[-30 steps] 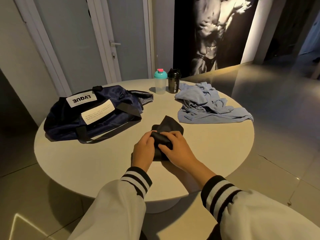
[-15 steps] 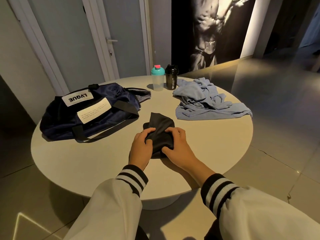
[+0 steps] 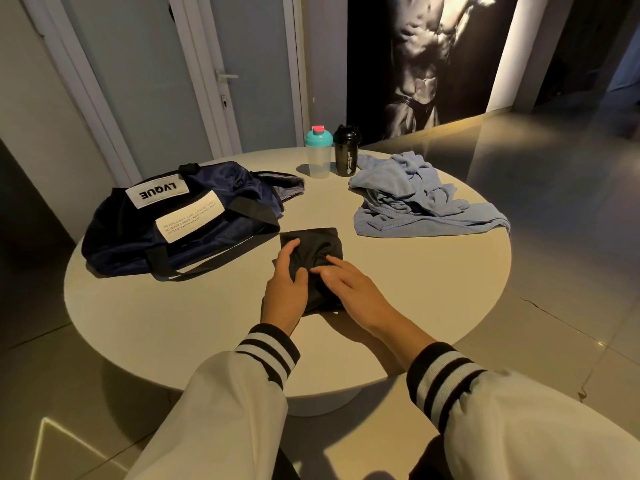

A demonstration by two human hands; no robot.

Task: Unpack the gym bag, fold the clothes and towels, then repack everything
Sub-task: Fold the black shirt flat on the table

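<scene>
At the table's centre: a black cloth [image 3: 311, 249], folded to a small rectangle, lay flat on the pale round table [image 3: 173, 306].
Left hand [image 3: 284, 294]: palm down on the cloth's left side, fingers straight and close together, pressing, gripping nothing.
Right hand [image 3: 353, 289]: flat on the near right part, fingers spread wide and straight, pressing too.
Gym bag [image 3: 138, 244]: navy, slumped on the table's left side just beside the cloth, open end toward the bottles.
Bag writing: a white patch [image 3: 157, 194] read "LVQUE", upside down from here; the cream label [image 3: 188, 220] below it carried lines of print too fine to read.
Blue heap [image 3: 415, 199]: crumpled fabric, unfolded, far right of the table, apart from the black cloth.
Bottles: clear shaker [image 3: 318, 157] with teal lid touching or just beside the black shaker [image 3: 346, 154]; its white lettering was unreadable.
Sleeves: white, with black-striped cuffs.
</scene>
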